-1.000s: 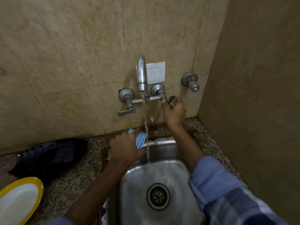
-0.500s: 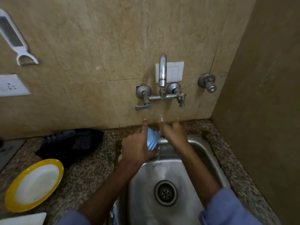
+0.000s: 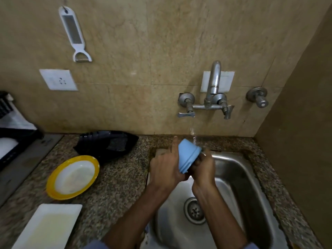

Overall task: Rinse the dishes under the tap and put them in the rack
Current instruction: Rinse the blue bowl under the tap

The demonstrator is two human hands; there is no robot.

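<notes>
So, left hand (image 3: 165, 168): middle of the frame, over the left rim of the sink; back of the hand toward the camera; thumb and lower fingers wrapped round the blue bowl's side; index finger pointing straight up beside the bowl's base
Right hand (image 3: 203, 169): just right of the left hand, over the basin; back of the hand up, wrist bent; fingers curled in at the bowl's open mouth, tips hidden and a little blurred; both hands gripping the one bowl
Blue bowl (image 3: 188, 155): held in the air between the two hands, tipped on its side; base toward the upper left, mouth toward the lower right; above the sink's back edge, below and left of the tap
Forearms: both bare; rising from the bottom edge and drawing together at the bowl
Tap (image 3: 213, 83): on the wall, right of centre; a thin streak of water (image 3: 193, 135) below it, just by the bowl's upper right
Sink (image 3: 233, 168): steel, lower right; drain between the two forearms
Surface (image 3: 122, 177): speckled stone; yellow-rimmed plate (image 3: 71, 177) well left of the hands; white rectangular tray (image 3: 48, 227) at lower left; black tray (image 3: 107, 142) behind the plate, against the wall
Wall: white peeler (image 3: 73, 33) hanging at upper left; white socket (image 3: 58, 79) below it
</notes>
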